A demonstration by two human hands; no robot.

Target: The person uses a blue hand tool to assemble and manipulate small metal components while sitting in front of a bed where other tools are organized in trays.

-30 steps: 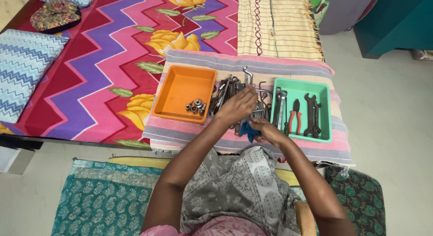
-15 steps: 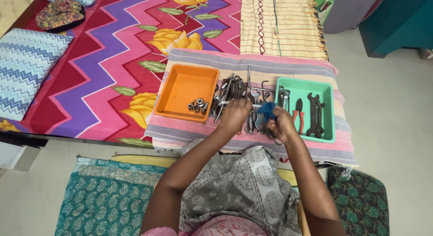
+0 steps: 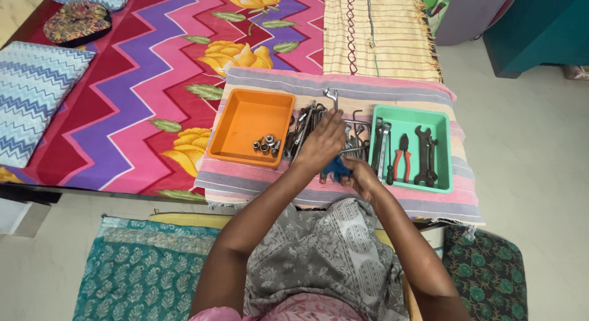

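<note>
Both hands meet just below the centre of the frame, over a loose heap of metal tools [image 3: 319, 128] lying on a striped cloth [image 3: 343, 198] between two trays. The left hand [image 3: 322, 143] lies flat over the heap with its fingers together and stretched toward the top of the frame, apparently steadying or feeling through the pile. The right hand [image 3: 362, 177] is curled around a blue-handled tool [image 3: 336, 168], the blue grip showing between the two hands; how tightly it is gripped cannot be told. The heap sits between the trays, probably so that either one is within easy reach. Left of centre, one orange tray [image 3: 248, 122] holds only a small cluster of sockets or nuts [image 3: 267, 144] at its lower right corner, too small to count surely, perhaps five or six. Right of centre, one green tray [image 3: 445, 186] holds long tools laid lengthwise side by side: one pair of red-handled pliers [image 3: 402, 161], about two dark spanners [image 3: 424, 155], and about two bright spanners [image 3: 381, 146] at its left wall. The cloth likely keeps small parts from rolling about on the bed, whose zigzag sheet [image 3: 123, 100] fills the upper left.
</note>
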